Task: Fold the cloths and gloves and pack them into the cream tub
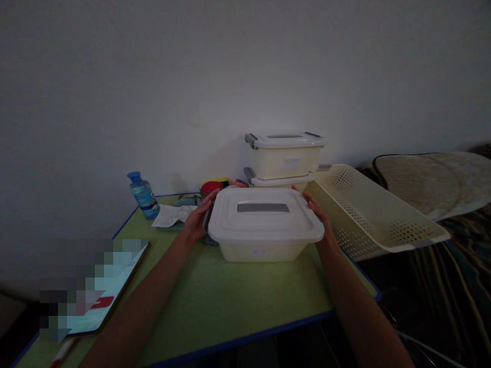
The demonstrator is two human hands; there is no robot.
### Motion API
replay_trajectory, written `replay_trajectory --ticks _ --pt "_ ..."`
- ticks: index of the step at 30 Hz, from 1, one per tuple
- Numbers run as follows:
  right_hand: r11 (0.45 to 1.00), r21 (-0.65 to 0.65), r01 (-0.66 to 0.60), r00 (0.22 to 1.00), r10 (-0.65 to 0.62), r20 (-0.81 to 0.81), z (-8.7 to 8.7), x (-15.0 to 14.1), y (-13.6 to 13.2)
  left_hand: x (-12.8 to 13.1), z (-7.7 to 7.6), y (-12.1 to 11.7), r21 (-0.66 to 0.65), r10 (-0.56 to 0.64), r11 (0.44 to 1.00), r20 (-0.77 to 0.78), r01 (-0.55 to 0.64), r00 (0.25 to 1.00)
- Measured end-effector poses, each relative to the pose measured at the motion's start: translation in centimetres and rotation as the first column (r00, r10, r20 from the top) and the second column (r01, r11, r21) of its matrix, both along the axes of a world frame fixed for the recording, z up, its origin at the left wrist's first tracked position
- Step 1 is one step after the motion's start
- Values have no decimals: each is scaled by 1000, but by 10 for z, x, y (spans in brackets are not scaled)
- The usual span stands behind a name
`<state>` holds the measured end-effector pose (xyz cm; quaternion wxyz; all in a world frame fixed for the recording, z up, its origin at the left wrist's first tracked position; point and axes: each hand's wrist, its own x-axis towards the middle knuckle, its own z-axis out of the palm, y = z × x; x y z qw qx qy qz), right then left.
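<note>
The box (264,225) lies straight ahead, between the left grip (196,221) and the right grip (319,212), over the middle of the counter (245,301). Its long axis runs crosswise from one grip to the other, so each has a short end and neither is clearly nearer. Both grasp the box, the left beside a dark clip (208,214), the right partly hidden by the lid (230,225); whether the base touches the counter, I cannot tell. I count three boxes: this one and two stacked behind it, an upper box (286,159) and a mostly hidden lower box (284,181). There is one basket (355,225) to the right, and to the left one bottle (144,197), one white cloth (172,215), one red tub (211,187) and one tablet (121,271).
</note>
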<state>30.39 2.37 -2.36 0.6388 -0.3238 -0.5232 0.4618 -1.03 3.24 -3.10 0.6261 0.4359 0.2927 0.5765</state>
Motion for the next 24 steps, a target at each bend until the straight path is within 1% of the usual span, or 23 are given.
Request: replay_trajectory --ticks 2,4,6,7,9,10,11,13,15,18,21,24 --pt "999 -9 45 998 -44 39 4 3 -1 -2 5 -3 9 97 995 -60 -97 993" --pt "989 -47 141 987 -137 83 8 7 -5 -5 11 -9 60 251 968 -160 -245 955" --pt "966 -75 247 965 -238 107 12 9 -14 -8 19 -19 165 400 915 -276 -367 874" --pt "952 -67 298 951 -291 105 13 9 -21 -9 23 -25 222 454 889 -329 -399 828" --pt "921 -11 388 915 -384 122 14 8 -39 -10 29 -42 317 515 855 -412 -412 752" --pt "890 50 453 875 -455 165 13 6 -49 -10 31 -51 352 526 847 -444 -399 725" --pt "866 101 489 833 -498 239 12 4 -59 -8 32 -60 382 530 843 -469 -379 706" --pt "843 184 505 764 -536 359 9 0 -76 -4 32 -76 416 516 848 -507 -329 690" --pt "842 228 489 727 -538 427 5 -4 -87 1 30 -87 420 490 861 -535 -287 688" --pt "835 260 485 698 -549 461 1 -6 -91 5 26 -94 410 461 877 -574 -249 677" --pt "830 284 479 682 -556 475 -1 -5 -91 4 25 -94 389 450 886 -599 -250 662" --pt "834 313 454 678 -552 486 -2 -4 -91 3 24 -92 365 438 894 -599 -259 671"
